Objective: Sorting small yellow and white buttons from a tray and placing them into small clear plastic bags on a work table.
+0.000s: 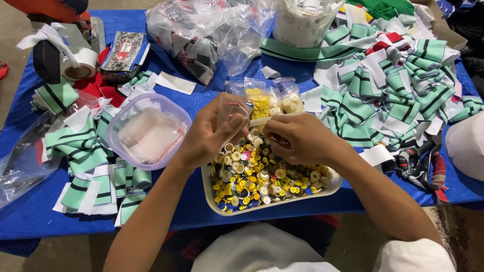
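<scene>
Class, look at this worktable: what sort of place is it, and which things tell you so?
Probably a garment or sewing workshop. A tray heaped with mixed buttons sits under both hands, green striped fabric pieces are piled to the right, and small bags of sorted buttons lie behind.

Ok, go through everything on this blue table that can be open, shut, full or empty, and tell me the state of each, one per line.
Left hand: closed on a small clear bag, held above the tray.
Right hand: fingers curled, picking among the buttons.
White tray: heaped with mixed buttons.
Round clear tub: uncovered, holding small clear bags.
Bags of sorted buttons: partly filled, behind the tray.
Tape roll: partly used.
</scene>
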